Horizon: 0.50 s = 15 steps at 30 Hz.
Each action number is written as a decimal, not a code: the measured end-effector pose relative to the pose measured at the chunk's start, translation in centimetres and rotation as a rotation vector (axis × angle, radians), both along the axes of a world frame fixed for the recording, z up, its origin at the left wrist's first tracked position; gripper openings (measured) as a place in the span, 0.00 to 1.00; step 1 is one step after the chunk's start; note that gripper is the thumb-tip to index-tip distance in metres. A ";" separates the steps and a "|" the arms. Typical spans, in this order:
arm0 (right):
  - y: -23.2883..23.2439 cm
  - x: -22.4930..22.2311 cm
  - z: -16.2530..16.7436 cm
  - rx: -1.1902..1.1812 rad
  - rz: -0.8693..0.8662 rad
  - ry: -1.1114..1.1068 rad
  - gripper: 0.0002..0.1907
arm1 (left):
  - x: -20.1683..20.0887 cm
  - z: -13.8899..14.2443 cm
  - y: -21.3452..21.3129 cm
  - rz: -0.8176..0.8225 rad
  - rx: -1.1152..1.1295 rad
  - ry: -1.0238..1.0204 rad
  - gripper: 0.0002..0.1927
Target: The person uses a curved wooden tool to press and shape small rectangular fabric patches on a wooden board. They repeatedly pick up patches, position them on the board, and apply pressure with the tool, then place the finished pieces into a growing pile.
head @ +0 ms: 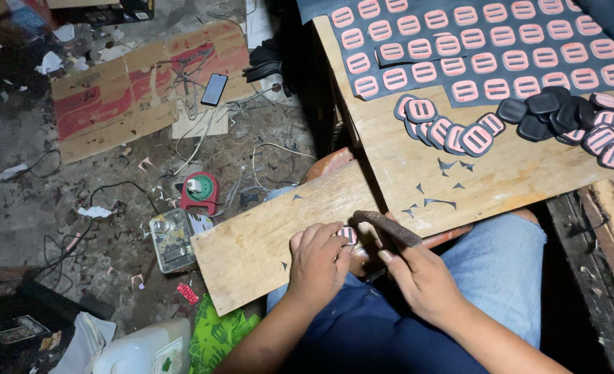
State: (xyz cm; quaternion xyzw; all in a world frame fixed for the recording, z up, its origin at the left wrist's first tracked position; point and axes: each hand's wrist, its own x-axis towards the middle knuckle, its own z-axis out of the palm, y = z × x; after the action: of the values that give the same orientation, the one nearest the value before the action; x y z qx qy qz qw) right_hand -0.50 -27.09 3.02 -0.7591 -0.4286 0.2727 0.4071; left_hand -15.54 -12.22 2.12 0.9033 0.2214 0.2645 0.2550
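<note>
My left hand (317, 263) pinches a small pink-and-black buckle-shaped piece (348, 234) against a wooden board (251, 242) that rests across my lap. My right hand (418, 273) grips dark scissors (388, 225), whose blades point left towards the piece. Cut-out pieces of the same kind lie in a curved overlapping row (452, 131) on a larger plywood sheet (445, 187). Behind them a dark sheet (480, 48) carries several rows of uncut pink shapes. Small dark offcuts (437, 202) lie scattered on the plywood.
A pile of black pieces (542, 114) lies at the right of the plywood. On the dirty floor to the left are flattened cardboard (113, 97), a phone (214, 88), tangled wires (203, 138), a small red fan (199, 191), a metal box (171, 239) and a white jug (144, 350).
</note>
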 end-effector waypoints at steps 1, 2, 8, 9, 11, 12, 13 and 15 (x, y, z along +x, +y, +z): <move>0.5 0.1 -0.2 -0.103 0.035 0.013 0.14 | 0.0 0.0 0.0 0.005 -0.015 0.002 0.08; 0.6 0.2 -0.3 -0.205 0.069 0.024 0.13 | 0.0 0.0 0.0 0.009 -0.030 0.003 0.08; 0.5 0.1 0.2 -0.081 -0.066 0.059 0.20 | -0.1 -0.1 -0.3 0.048 0.022 -0.001 0.09; 0.5 0.0 0.2 -0.052 -0.012 0.069 0.18 | -0.1 -0.1 -0.3 0.049 0.024 0.005 0.09; 0.5 0.0 0.3 0.008 0.093 0.082 0.15 | -0.1 -0.2 -0.5 0.046 0.016 0.011 0.09; 0.5 0.0 0.2 0.025 0.070 0.081 0.17 | 0.0 -0.2 -0.6 0.044 0.017 0.011 0.09; 0.5 0.1 0.1 0.039 0.052 0.083 0.19 | 0.1 -0.3 -0.6 0.059 0.025 0.028 0.09; 0.1 0.0 0.0 0.010 -0.007 0.086 0.22 | 0.3 -0.4 -0.7 0.085 0.032 0.076 0.09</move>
State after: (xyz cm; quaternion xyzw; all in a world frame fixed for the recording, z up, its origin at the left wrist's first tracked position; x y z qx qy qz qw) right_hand -0.55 -26.99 2.98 -0.7461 -0.4095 0.3016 0.4298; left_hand -15.25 -12.96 1.71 0.9065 0.2649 0.2439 0.2204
